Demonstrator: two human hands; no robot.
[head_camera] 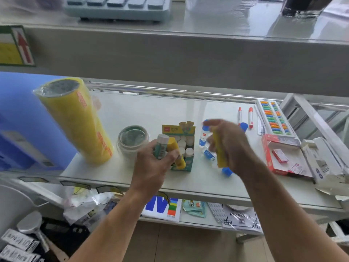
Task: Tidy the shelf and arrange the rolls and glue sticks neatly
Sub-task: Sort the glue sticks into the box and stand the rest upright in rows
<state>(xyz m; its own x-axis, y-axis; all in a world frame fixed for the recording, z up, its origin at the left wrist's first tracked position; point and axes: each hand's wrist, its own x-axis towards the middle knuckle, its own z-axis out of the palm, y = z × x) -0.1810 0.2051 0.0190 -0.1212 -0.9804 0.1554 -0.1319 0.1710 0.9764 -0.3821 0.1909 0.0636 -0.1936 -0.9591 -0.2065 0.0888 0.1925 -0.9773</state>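
White shelf point(132, 114) under a grey counter, stationery scattered across it.

Left hand point(153, 167), centre frame, has its fingers clamped on two glue sticks point(170, 148), one green-labelled, one yellow, right against the open glue-stick box point(184, 146). Right hand point(230, 146) grips a yellow glue stick point(220, 154), motion-blurred, covering some blue-capped glue bottles point(203, 135). At left a tall yellow roll point(75, 120) leans, a clear tape roll point(133, 140) just beside it. Red markers point(250, 117) and a colourful pack point(274, 118) sit upper right; the torn red carton point(283, 157) at right is cluttered and hard to read.
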